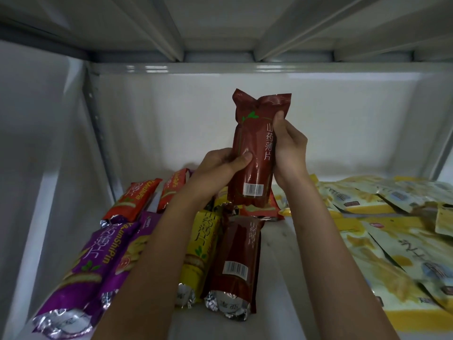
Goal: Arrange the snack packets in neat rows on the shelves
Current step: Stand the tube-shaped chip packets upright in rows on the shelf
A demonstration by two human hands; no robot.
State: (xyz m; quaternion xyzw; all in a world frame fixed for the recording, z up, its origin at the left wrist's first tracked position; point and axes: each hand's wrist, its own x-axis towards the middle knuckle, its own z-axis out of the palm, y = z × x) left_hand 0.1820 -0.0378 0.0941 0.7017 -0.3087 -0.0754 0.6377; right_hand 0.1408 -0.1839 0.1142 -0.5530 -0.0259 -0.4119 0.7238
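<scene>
I hold a dark red snack packet (255,153) upright above the white shelf (277,278). My left hand (221,165) grips its lower left side with the thumb across the front. My right hand (289,148) grips its right edge. Below on the shelf lie another dark red packet (237,263), a yellow packet (201,246), purple packets (93,266) and orange-red packets (134,200), lengthwise side by side. My forearms hide parts of the yellow and purple ones.
A loose heap of flat pale yellow packets (392,229) covers the right part of the shelf. The shelf's back wall (171,123) stands behind, a metal upright (98,133) at the left, and the upper shelf's underside (220,28) overhead.
</scene>
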